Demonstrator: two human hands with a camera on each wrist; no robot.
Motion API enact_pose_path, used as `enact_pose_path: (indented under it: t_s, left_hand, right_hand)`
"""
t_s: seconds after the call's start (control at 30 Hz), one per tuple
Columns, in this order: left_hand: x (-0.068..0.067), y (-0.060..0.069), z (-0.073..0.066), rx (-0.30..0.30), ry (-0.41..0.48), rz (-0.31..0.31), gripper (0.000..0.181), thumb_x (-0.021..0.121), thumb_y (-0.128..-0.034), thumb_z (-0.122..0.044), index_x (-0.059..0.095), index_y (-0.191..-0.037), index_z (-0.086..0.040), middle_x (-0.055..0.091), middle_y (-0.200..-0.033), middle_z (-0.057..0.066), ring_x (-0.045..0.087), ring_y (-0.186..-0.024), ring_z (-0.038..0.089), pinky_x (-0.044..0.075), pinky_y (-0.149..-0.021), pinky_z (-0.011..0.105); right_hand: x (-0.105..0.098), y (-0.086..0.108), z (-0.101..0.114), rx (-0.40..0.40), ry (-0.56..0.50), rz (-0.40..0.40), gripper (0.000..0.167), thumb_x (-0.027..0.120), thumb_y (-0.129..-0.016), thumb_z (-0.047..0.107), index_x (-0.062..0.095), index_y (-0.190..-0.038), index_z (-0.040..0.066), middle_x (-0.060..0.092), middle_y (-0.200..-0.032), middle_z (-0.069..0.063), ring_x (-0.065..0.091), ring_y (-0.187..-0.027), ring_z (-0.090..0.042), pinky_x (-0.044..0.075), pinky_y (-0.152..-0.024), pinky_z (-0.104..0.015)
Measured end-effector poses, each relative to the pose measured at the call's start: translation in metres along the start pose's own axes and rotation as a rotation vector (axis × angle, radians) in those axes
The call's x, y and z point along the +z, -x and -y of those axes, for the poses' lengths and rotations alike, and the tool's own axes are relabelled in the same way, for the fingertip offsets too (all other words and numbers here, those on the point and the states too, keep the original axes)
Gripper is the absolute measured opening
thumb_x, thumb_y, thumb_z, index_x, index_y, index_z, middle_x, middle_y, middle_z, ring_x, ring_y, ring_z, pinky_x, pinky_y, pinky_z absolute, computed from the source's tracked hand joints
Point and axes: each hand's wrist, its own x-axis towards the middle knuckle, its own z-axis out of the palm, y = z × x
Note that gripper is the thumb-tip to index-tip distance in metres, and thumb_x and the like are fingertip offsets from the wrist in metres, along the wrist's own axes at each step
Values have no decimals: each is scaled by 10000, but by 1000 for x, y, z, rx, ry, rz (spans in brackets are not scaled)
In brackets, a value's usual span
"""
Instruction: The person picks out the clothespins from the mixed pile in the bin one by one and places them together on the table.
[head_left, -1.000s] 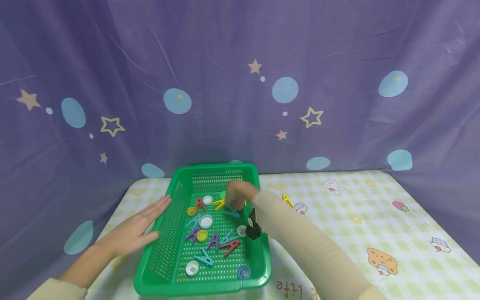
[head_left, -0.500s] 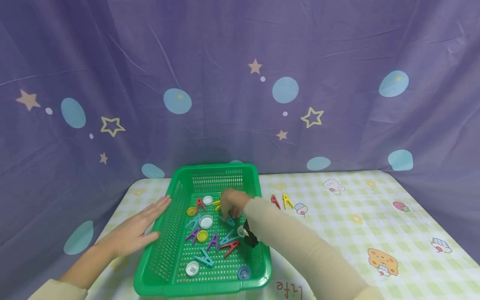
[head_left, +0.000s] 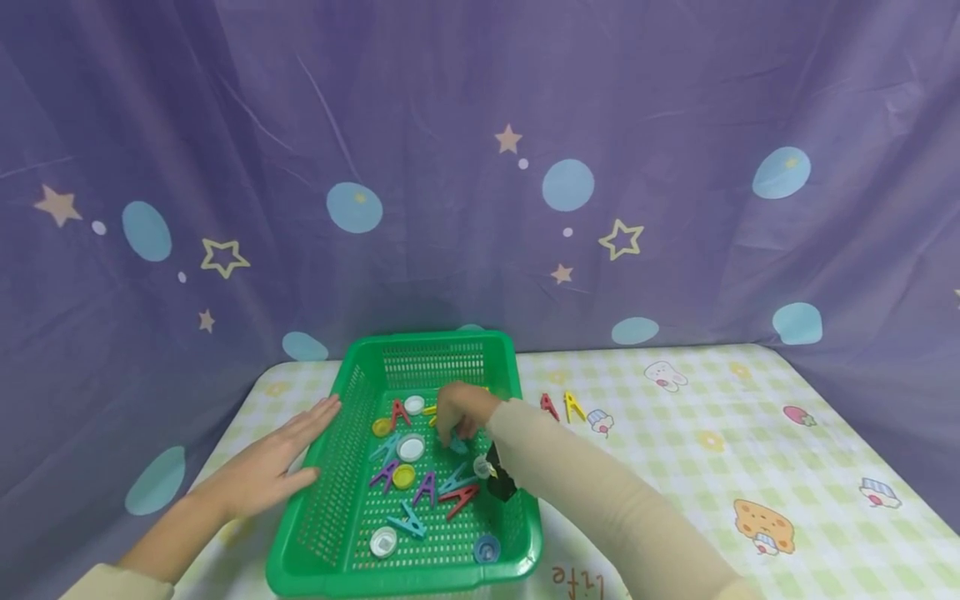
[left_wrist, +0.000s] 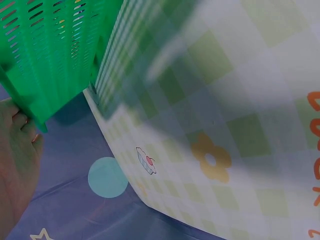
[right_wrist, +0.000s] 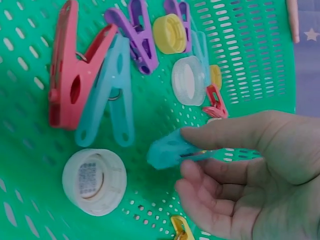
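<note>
My right hand (head_left: 467,407) is inside the green plastic basket (head_left: 405,580). In the right wrist view, its thumb and fingers pinch a light-blue clothespin (right_wrist: 170,149) just over the basket floor. My left hand (head_left: 262,467) lies with straight fingers against the basket's left rim; in the left wrist view its fingertips touch the green edge. Near the right hand are a white bottle cap (right_wrist: 95,182), another light-blue clothespin (right_wrist: 107,90), a red clothespin (right_wrist: 75,75) and a clear cap (right_wrist: 188,81). Purple clothespins (right_wrist: 136,37) and a yellow cap (right_wrist: 169,33) lie farther left.
On the tablecloth (head_left: 675,467), right of the basket, lie a red clothespin (head_left: 550,406) and a yellow clothespin (head_left: 573,407). A dark blue cap (head_left: 487,548) sits in the basket's near right corner. A purple curtain (head_left: 450,167) hangs behind the table.
My right hand has moved slightly left and toward me inside the basket and now pinches the light-blue clothespin. The red clothespin on the table has come into view beside my sleeve. The left hand stays put.
</note>
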Motion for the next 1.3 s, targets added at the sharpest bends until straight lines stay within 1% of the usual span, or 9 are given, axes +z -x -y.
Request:
enact_pose_path:
  t_s: [0.27, 0.47, 0.57, 0.67, 0.83, 1.0, 1.1, 1.23, 1.3]
  left_hand:
    - [2, 0, 1, -3, 6, -1, 735, 589, -888, -275, 270, -1525, -97, 323, -1567, 150, 0, -1388, -146, 21, -1066, 13]
    - [3, 0, 2, 17, 5, -13, 735, 597, -879, -257, 282, -1517, -69, 333, -1555, 176, -26, -1375, -169, 16, -1073, -2]
    - [4, -1, 3, 27, 13, -14, 732, 595, -880, -249, 284, -1514, -55, 331, -1552, 188, -34, -1374, -172, -7, -1051, -41]
    - [4, -1, 4, 30, 10, -14, 731, 595, -882, -249, 282, -1514, -56, 331, -1552, 189, -18, -1384, -156, -5, -1052, -43]
    - [3, -2, 3, 29, 11, -12, 735, 599, -881, -248, 280, -1515, -56, 331, -1550, 196, -18, -1383, -154, -13, -1047, -45]
    - [1, -2, 1, 14, 1, -8, 740, 600, -881, -262, 276, -1520, -73, 329, -1555, 181, -23, -1381, -158, 42, -1098, 22]
    - [0, -2, 0, 8, -15, -6, 741, 600, -883, -272, 274, -1522, -86, 329, -1561, 162, -6, -1391, -145, 177, -1181, 221]
    - [-1, -1, 0, 10, -16, -3, 743, 601, -884, -279, 273, -1524, -92, 323, -1567, 150, 1, -1395, -143, 262, -1163, 339]
    - [-1, -1, -1, 16, -6, -3, 745, 600, -884, -280, 271, -1524, -85, 320, -1567, 157, 1, -1396, -136, 184, -1184, 232]
  right_hand:
    - [-7, -6, -10, -113, -82, 0, 114, 755, -778, 80, 657, -800, 25, 602, -646, -62, 607, -594, -159, 603, -740, -301]
    - [-16, -1, -7, -163, -184, -9, 437, 718, -821, 74, 565, -1202, -78, 682, -791, -142, 694, -687, -214, 605, -704, -298]
    - [-19, 2, -6, -190, -226, -3, 384, 705, -837, 77, 575, -1152, -101, 693, -838, -184, 723, -748, -265, 606, -677, -301]
    - [-21, 5, -6, -221, -223, 36, 152, 675, -865, 95, 623, -800, -32, 628, -751, -116, 703, -699, -248, 607, -668, -301]
    - [-24, 7, -11, -301, -197, 149, 417, 601, -921, 122, 416, -547, 120, 346, -586, 24, 438, -543, -123, 605, -781, -360]
    - [-29, 11, -16, -359, -196, 175, 90, 625, -898, 74, 660, -876, -5, 582, -811, -29, 461, -607, -107, 597, -804, -355]
    - [-33, 16, -19, -367, -199, 180, 346, 645, -878, 40, 636, -1222, 9, 606, -990, -20, 481, -614, -76, 519, -696, -268]
    - [-38, 19, -22, -417, -94, 158, 141, 665, -877, 76, 686, -1002, 14, 463, -642, 38, 334, -483, -57, 364, -557, -230]
    - [-40, 20, -25, -435, -35, 116, 69, 686, -868, 109, 668, -909, 56, 406, -547, 73, 317, -455, -48, 352, -519, -202]
